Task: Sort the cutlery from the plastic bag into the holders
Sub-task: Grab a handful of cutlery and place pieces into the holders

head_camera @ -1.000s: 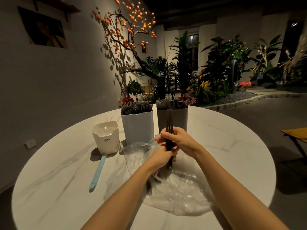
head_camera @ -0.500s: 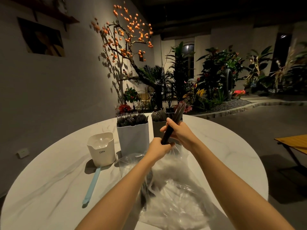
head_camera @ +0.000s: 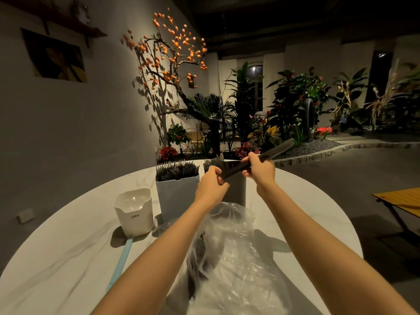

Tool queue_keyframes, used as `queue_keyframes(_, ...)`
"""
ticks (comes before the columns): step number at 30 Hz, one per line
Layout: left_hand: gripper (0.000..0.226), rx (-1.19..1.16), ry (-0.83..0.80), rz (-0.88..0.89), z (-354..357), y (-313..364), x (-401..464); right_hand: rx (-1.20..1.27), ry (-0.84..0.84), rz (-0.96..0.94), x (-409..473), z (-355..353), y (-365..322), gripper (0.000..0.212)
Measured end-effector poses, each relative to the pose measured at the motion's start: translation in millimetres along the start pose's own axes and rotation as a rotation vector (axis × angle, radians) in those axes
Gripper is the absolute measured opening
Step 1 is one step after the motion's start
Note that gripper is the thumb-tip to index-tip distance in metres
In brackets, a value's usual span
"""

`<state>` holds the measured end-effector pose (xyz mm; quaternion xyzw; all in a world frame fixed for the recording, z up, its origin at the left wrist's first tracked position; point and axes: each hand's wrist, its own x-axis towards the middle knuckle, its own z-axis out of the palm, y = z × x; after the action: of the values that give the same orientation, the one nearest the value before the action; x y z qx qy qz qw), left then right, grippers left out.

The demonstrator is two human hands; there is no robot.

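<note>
Round white table (head_camera: pixel 68 264) beside indoor plants (head_camera: pixel 284 110). Both hands grip one tilted bundle of dark cutlery (head_camera: pixel 256 161) above three holders: left hand (head_camera: pixel 211 184) curled round its lower end, right hand (head_camera: pixel 259 170) its middle. One clear bag (head_camera: pixel 236 258) lies below.

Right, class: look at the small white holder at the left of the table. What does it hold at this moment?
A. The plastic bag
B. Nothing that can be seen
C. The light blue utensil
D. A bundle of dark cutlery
B: the small white holder shows only its bare inside, while the light blue utensil lies on the table beside it.
</note>
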<state>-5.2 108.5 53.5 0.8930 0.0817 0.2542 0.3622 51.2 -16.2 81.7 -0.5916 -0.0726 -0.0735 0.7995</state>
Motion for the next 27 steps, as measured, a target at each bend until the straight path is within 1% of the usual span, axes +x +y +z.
queue_keyframes(4,0.038,0.022,-0.033,0.010,1,-2,6,0.005,0.093,-0.082,11,0,-3,0.026)
queue_keyframes(7,0.034,0.055,-0.032,0.001,3,-4,9,-0.039,0.128,-0.135,16,1,-3,0.029)
queue_keyframes(9,0.029,0.080,-0.004,-0.004,5,-4,12,-0.108,0.124,-0.167,20,3,-2,0.029)
queue_keyframes(12,0.024,0.105,0.043,-0.009,8,-3,16,-0.225,0.060,-0.186,29,9,6,0.034)
queue_keyframes(14,0.023,0.122,0.076,-0.008,9,-2,18,-0.407,0.003,-0.245,35,14,13,0.039)
queue_keyframes(16,0.023,0.133,0.109,-0.004,11,-3,19,-0.747,-0.074,-0.324,40,18,19,0.049)
queue_keyframes(18,0.023,0.140,0.130,-0.002,13,-4,18,-1.094,-0.114,-0.316,42,20,21,0.060)
queue_keyframes(19,0.023,0.143,0.134,-0.002,13,-4,18,-1.175,-0.114,-0.284,43,20,22,0.060)
queue_keyframes(21,0.023,0.146,0.137,-0.007,13,-3,19,-1.204,-0.091,-0.260,44,18,25,0.057)
queue_keyframes(22,0.023,0.147,0.137,-0.011,13,-3,20,-1.170,-0.076,-0.284,43,16,26,0.056)
queue_keyframes(25,0.023,0.157,0.136,-0.021,12,-1,20,-0.993,-0.057,-0.449,38,14,26,0.053)
queue_keyframes(27,0.023,0.159,0.129,-0.025,12,-1,19,-0.947,-0.063,-0.609,35,15,25,0.052)
